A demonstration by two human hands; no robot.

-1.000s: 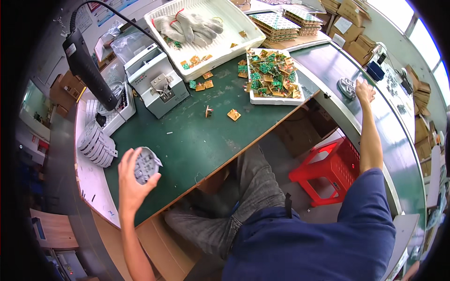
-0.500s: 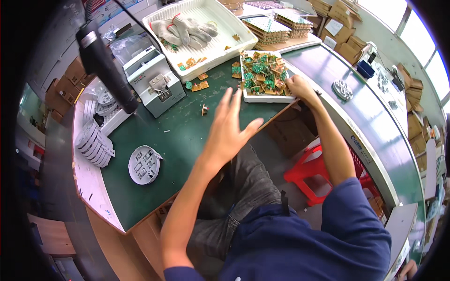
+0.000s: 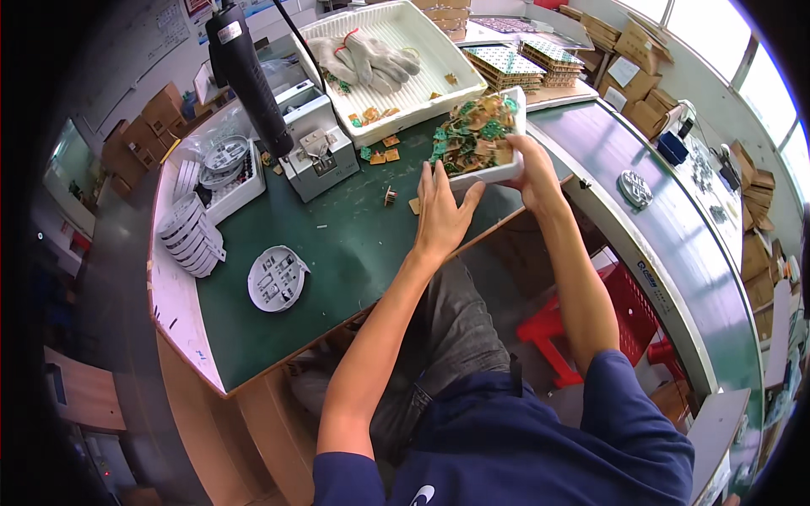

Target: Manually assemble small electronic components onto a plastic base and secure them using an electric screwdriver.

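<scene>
My right hand (image 3: 535, 175) grips the right side of a small white tray (image 3: 516, 99), which is tilted up at the right. Small green and tan circuit boards (image 3: 479, 131) are heaped in it toward its left side. At the tray's near left corner is my left hand (image 3: 445, 212), fingers stretched out and thumb apart, up against the boards or the rim; exact contact is hard to tell. One loose tan board (image 3: 414, 206) lies on the green tabletop (image 3: 337, 253) beside the left fingers. A small upright component (image 3: 390, 196) stands farther left.
A large white tray (image 3: 396, 114) with grey gloves (image 3: 371, 63) and loose boards stands behind. To the left are a grey machine (image 3: 325, 164), a black handheld-shaped tool (image 3: 249, 80), a round white part (image 3: 278, 278) and stacked white rings (image 3: 190, 240). A conveyor (image 3: 666, 211) runs at the right.
The small tray has been raised and tipped leftward by my right hand, and the boards have shifted left. My left hand has moved to its near left corner. The view has shifted slightly.
</scene>
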